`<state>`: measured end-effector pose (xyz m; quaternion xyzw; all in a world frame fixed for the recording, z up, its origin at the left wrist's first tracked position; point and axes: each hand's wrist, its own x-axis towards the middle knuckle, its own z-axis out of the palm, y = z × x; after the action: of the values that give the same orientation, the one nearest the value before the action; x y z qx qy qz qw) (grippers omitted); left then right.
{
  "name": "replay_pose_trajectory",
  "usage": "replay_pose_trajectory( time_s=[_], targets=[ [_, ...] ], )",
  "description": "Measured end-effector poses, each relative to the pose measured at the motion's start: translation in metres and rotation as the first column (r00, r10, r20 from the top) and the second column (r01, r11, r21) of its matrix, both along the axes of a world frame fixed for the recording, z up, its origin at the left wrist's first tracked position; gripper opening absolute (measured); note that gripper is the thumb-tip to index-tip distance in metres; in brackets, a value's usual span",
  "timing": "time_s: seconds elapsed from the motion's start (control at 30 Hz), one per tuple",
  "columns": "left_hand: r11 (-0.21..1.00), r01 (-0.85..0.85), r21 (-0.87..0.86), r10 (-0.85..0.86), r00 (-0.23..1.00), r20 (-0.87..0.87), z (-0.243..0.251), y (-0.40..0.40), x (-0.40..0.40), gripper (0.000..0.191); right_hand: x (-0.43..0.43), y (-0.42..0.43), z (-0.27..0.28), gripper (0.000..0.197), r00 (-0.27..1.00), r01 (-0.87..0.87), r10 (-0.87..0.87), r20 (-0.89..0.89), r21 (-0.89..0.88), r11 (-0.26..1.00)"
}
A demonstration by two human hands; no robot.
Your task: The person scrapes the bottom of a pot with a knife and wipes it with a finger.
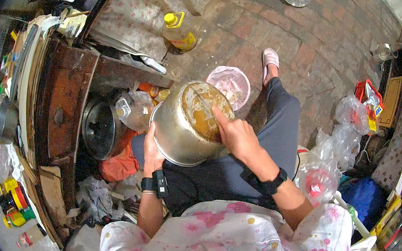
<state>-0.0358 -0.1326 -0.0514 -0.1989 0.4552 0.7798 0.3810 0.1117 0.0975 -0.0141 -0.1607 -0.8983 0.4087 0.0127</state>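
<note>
A metal pot [180,132] is tipped over above my lap, its rim toward me and its underside turned up and away. Yellow-brown staining with pale, scraped-looking patches covers the pot's base [204,106]. My left hand [153,147] grips the pot at its rim, the thumb along the outer wall. On the far side of the base rests my right hand [238,137], index finger stretched out against the stained surface and the other fingers curled. A thin dark line runs ahead of that fingertip; whether it is a slim tool or a mark is unclear.
Beyond the pot, a pink basin [246,87] with scraps stands on the brick floor [245,34]. A yellow-capped oil bottle [181,35] is farther left. A wooden cabinet [65,105] and a dark round pot [101,126] flank my left; plastic bags [342,142] crowd the right.
</note>
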Motion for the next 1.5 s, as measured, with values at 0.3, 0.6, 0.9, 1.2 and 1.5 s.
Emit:
replay_pose_trajectory(
  time_s=[0.3,0.6,0.9,1.2,1.5],
  targets=[
    [0.990,-0.031,-0.137,0.030,1.000,-0.008,0.005,0.001,0.003,0.046,0.002,-0.005,0.006,0.053,0.999,0.005,-0.004,-0.032,0.021,1.000],
    [0.998,-0.066,-0.015,0.067,0.994,0.085,-0.003,0.000,0.002,0.044,-0.001,-0.006,0.010,0.056,0.997,0.011,-0.011,-0.078,0.005,1.000],
    [0.998,-0.063,0.023,0.059,0.988,0.142,-0.007,-0.004,0.002,0.042,0.001,-0.006,0.022,0.054,0.996,-0.089,0.088,0.020,0.049,0.995],
    [0.999,-0.047,0.014,0.046,0.997,0.063,0.005,0.012,0.007,0.045,0.016,-0.013,0.036,0.058,0.998,-0.067,0.066,-0.025,-0.026,0.997],
    [1.000,-0.025,0.015,0.024,0.998,0.061,-0.006,0.008,0.007,0.046,0.015,-0.020,0.032,0.051,0.990,-0.032,0.034,-0.139,0.016,0.999]
  ],
)
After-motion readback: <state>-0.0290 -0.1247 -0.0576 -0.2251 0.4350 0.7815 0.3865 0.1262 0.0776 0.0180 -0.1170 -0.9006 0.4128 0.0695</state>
